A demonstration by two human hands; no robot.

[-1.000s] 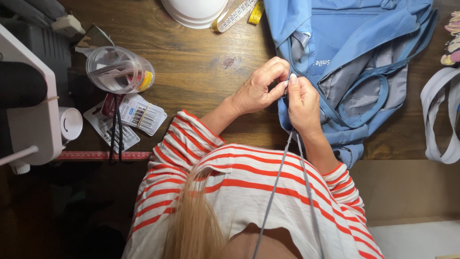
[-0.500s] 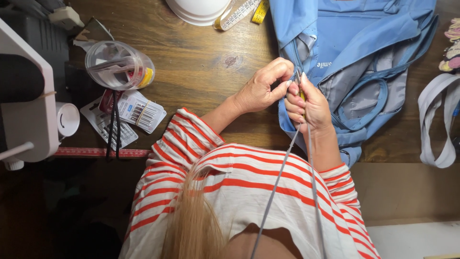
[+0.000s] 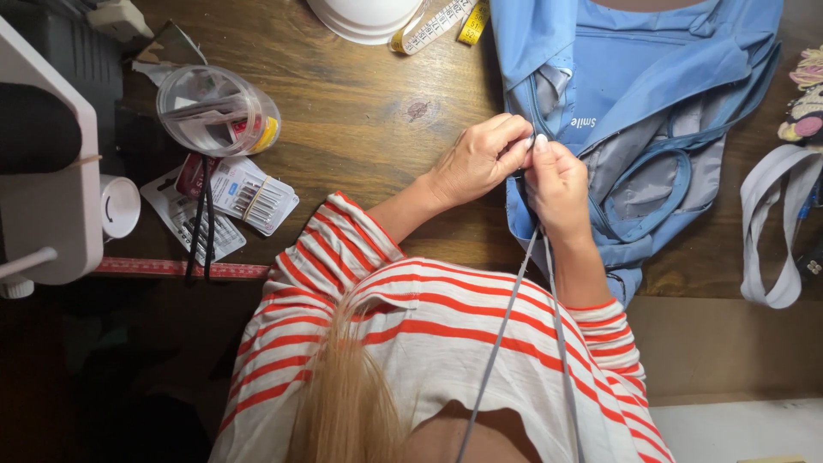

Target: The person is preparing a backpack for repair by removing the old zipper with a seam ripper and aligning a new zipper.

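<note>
A light blue fabric bag with a grey lining lies open on the wooden table. My left hand and my right hand meet fingertip to fingertip at the bag's left edge. Both pinch a thin grey cord right where it meets the fabric. The cord runs in two strands from my fingers down over my red-and-white striped sleeve and out of the bottom of the view.
A white sewing machine stands at the left with a white spool beside it. Near them are a clear tub of sewing bits, needle packets, a red ruler. A yellow tape measure lies at the top, a white strap at the right.
My hands stay together at the bag's edge, with only small finger movements on the cord. The bag's left edge has shifted a little.
</note>
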